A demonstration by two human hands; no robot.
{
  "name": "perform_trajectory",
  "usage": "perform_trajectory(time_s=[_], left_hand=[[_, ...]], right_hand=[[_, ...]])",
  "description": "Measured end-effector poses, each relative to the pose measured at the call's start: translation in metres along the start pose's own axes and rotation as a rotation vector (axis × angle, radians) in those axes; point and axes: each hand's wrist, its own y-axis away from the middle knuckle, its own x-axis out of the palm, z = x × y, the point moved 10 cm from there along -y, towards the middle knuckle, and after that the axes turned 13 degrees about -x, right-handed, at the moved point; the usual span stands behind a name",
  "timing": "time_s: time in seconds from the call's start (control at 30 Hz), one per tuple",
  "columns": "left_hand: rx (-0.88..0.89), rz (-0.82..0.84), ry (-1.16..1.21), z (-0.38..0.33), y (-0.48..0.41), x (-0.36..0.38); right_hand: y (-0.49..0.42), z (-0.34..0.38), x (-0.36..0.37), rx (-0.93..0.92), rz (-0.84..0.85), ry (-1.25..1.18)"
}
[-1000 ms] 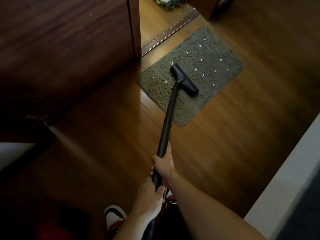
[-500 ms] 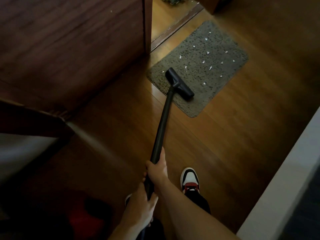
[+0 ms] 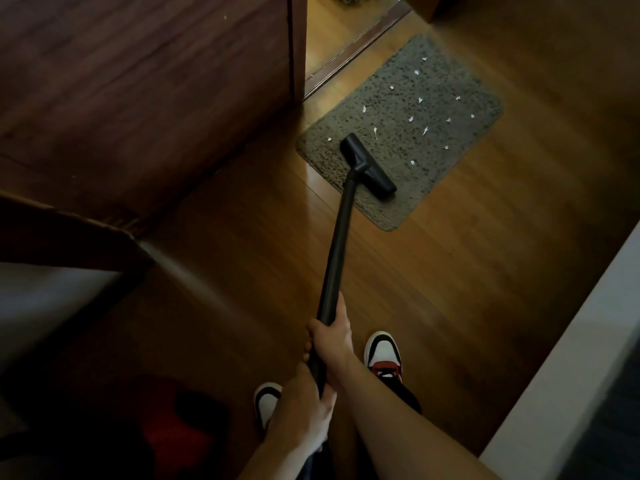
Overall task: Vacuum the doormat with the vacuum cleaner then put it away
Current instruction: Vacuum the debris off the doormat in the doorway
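- The doormat, grey-green and rectangular, lies on the wooden floor; small white scraps dot its far and right parts.
- The vacuum cleaner's black floor nozzle rests on the doormat's near-left part, set slantwise across it; one scrap lies just beside the nozzle's far end.
- The black tube runs from the nozzle back over the doormat's near edge and above the floor to the person's hands.
- The right hand grips the tube, fingers curled round it and thumb laid along the top; it is the hand nearer the doormat.
- The left hand wraps the tube just behind the right one, farther from the doormat; its fingertips are mostly hidden.
- Two white, black and red shoes stand on the floor well short of the doormat, one on each side of the tube.
- A dark wooden door stands left of the doormat; its edge is just beside the doormat's far-left corner.
- A pale ledge runs to the right of the doormat, well apart from it.
- A red and dark shape sits far from the doormat, behind the left hand; too dim to make out.
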Motion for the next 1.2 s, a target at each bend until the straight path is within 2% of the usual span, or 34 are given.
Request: perform_trajectory(time_s=[0.17, 0.5, 0.67, 0.93, 1.2], left_hand=[[0.002, -0.025, 0.003, -0.031, -0.011, 0.007], [-0.014, 0.042, 0.062, -0.109, -0.021, 0.038], [0.002, 0.016, -0.026, -0.132, -0.023, 0.053], [-0.016, 0.078, -0.104, -0.124, -0.012, 0.084], [-0.022, 0.079, -0.090, -0.083, -0.007, 0.077]], right_hand=[[-0.025, 0.015, -0.019, -0.004, -0.011, -0.021], [-0.070, 0.056, -0.086, -0.012, -0.041, 0.001], [-0.077, 0.058, -0.115, -0.007, -0.085, -0.016], [-0.056, 0.034, -0.145, 0.044, -0.142, -0.038], [-0.030, 0.013, -0.119, 0.058, -0.132, -0.039]])
